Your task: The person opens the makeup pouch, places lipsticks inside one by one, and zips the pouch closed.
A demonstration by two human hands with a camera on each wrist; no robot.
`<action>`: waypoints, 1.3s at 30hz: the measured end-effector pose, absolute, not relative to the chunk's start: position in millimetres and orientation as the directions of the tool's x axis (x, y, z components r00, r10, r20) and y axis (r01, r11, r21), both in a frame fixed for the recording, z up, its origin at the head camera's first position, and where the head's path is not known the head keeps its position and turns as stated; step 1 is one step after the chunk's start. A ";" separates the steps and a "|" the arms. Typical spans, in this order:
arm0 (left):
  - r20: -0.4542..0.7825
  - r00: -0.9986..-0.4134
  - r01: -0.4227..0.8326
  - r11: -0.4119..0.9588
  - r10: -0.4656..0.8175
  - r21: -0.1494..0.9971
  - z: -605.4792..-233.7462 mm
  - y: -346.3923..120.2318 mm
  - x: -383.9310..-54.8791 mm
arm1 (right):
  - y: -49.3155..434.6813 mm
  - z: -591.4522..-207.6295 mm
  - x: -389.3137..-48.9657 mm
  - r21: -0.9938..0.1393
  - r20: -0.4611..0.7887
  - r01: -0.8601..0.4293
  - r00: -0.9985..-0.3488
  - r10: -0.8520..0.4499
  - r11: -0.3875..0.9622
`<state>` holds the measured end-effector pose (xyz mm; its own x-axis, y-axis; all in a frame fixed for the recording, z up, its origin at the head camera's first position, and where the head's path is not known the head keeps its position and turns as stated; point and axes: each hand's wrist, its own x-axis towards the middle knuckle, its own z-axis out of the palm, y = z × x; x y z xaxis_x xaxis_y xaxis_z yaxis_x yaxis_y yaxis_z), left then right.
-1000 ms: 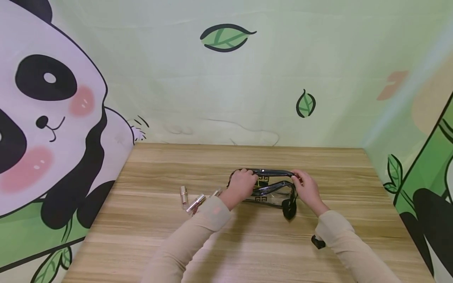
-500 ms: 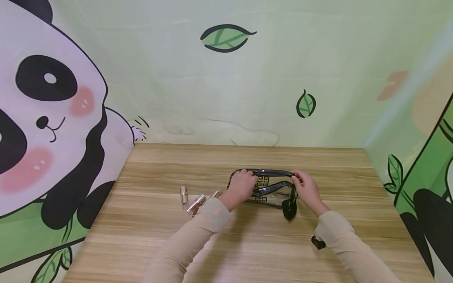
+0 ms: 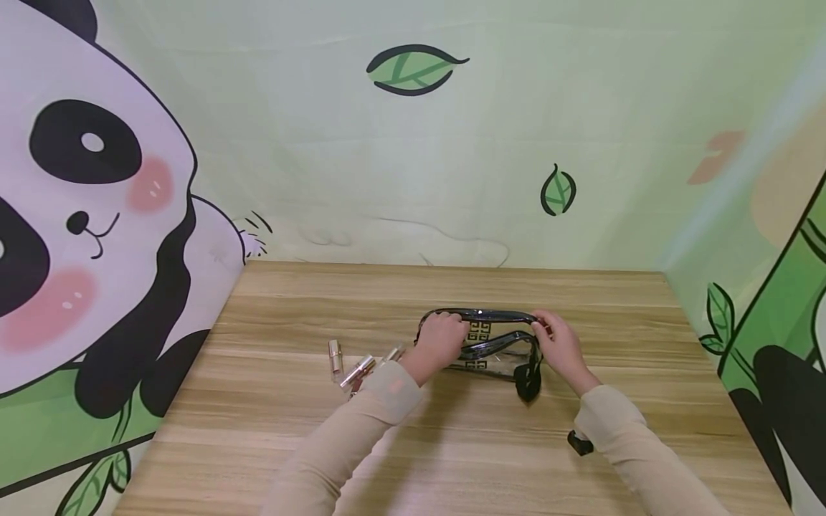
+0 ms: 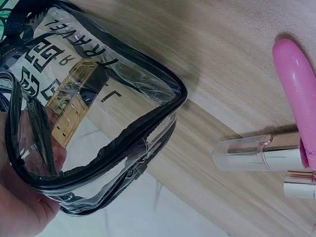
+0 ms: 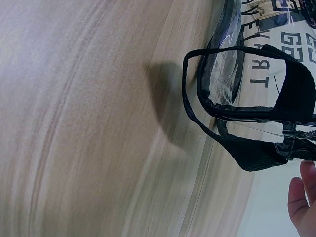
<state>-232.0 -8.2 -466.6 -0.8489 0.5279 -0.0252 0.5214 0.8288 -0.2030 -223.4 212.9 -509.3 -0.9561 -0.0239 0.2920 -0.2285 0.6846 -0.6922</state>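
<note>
On the table [image 3: 452,473], right hand [image 3: 560,349] pinched clear bag [image 3: 506,363]; left hand [image 3: 442,338] half-inside, grip unclear. Bag seemed light, floppy, best held by rim [image 3: 497,315].

Site: booth-like nook, room type unclear. I work at a wood-grain table [image 3: 226,437] facing a panda-printed backdrop [image 3: 290,93].

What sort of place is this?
Perhaps a small decorated booth or staged corner indoors: a wood-grain table meets a pale green backdrop, with printed leaves and a large cartoon panda around it.
</note>
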 end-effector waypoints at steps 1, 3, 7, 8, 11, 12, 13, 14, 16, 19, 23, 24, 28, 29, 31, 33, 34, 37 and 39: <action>-0.020 -0.848 0.522 0.828 0.530 -0.204 -466.9 -8.4 -231.9 | 213.0 -509.4 -223.3 -0.693 0.291 -0.228 -0.956 -0.024 0.684; -0.013 -0.847 0.523 0.828 0.531 -0.201 -467.5 -8.6 -231.9 | 212.8 -509.2 -223.3 -0.694 0.292 -0.228 -0.956 -0.023 0.683; -0.010 -0.847 0.522 0.830 0.531 -0.196 -468.1 -8.8 -232.0 | 212.9 -509.6 -223.5 -0.700 0.288 -0.223 -0.957 -0.017 0.679; -0.011 -0.848 0.522 0.831 0.530 -0.194 -468.2 -8.8 -232.1 | 212.9 -509.6 -223.7 -0.701 0.287 -0.221 -0.958 -0.016 0.679; -0.015 -0.849 0.522 0.832 0.529 -0.190 -468.2 -8.6 -232.4 | 213.0 -509.6 -223.4 -0.699 0.288 -0.222 -0.957 -0.017 0.680; -0.016 -0.849 0.522 0.832 0.529 -0.189 -468.4 -8.5 -232.5 | 212.9 -509.4 -223.2 -0.699 0.288 -0.223 -0.957 -0.018 0.680; -0.016 -0.849 0.522 0.832 0.529 -0.187 -468.7 -8.5 -232.6 | 212.8 -509.1 -223.0 -0.699 0.285 -0.222 -0.958 -0.019 0.680; -0.017 -0.849 0.522 0.832 0.529 -0.185 -469.2 -8.4 -232.8 | 212.6 -509.0 -222.9 -0.702 0.281 -0.219 -0.959 -0.019 0.678; -0.013 -0.849 0.522 0.834 0.529 -0.180 -470.3 -8.6 -233.2 | 212.4 -508.2 -222.6 -0.705 0.275 -0.216 -0.961 -0.020 0.675; 0.013 -0.845 0.524 0.833 0.534 -0.179 -473.2 -9.7 -234.4 | 212.6 -507.8 -222.3 -0.708 0.268 -0.212 -0.963 -0.022 0.674; 0.044 -0.837 0.532 0.829 0.546 -0.175 -474.1 -11.1 -234.2 | 213.0 -508.5 -222.5 -0.713 0.263 -0.206 -0.965 -0.016 0.670; 0.059 -0.831 0.537 0.826 0.553 -0.171 -474.0 -11.7 -233.8 | 212.9 -508.5 -222.4 -0.714 0.263 -0.205 -0.965 -0.014 0.669; 0.169 -0.795 0.569 0.812 0.583 -0.129 -475.3 -17.1 -232.0 | 212.1 -508.4 -221.9 -0.718 0.271 -0.208 -0.962 -0.008 0.664; 0.211 -0.780 0.579 0.808 0.589 -0.113 -475.7 -19.2 -231.8 | 211.9 -508.1 -221.8 -0.718 0.275 -0.211 -0.961 -0.008 0.663; 0.284 -0.751 0.601 0.795 0.596 -0.079 -476.0 -23.7 -231.5 | 211.7 -508.0 -221.9 -0.715 0.280 -0.213 -0.960 -0.007 0.666; 0.351 -0.721 0.623 0.781 0.598 -0.051 -476.7 -28.4 -231.6 | 211.4 -507.6 -221.8 -0.714 0.280 -0.213 -0.960 -0.007 0.667; 0.380 -0.706 0.632 0.774 0.597 -0.043 -477.2 -30.8 -231.8 | 211.4 -507.6 -221.9 -0.713 0.280 -0.212 -0.960 -0.006 0.668; 0.451 -0.665 0.656 0.754 0.596 -0.030 -479.1 -37.7 -232.8 | 211.4 -507.7 -222.1 -0.709 0.280 -0.211 -0.960 -0.006 0.673; 0.487 -0.644 0.667 0.745 0.591 -0.023 -480.4 -41.8 -233.5 | 211.5 -507.9 -222.2 -0.708 0.281 -0.212 -0.960 -0.006 0.674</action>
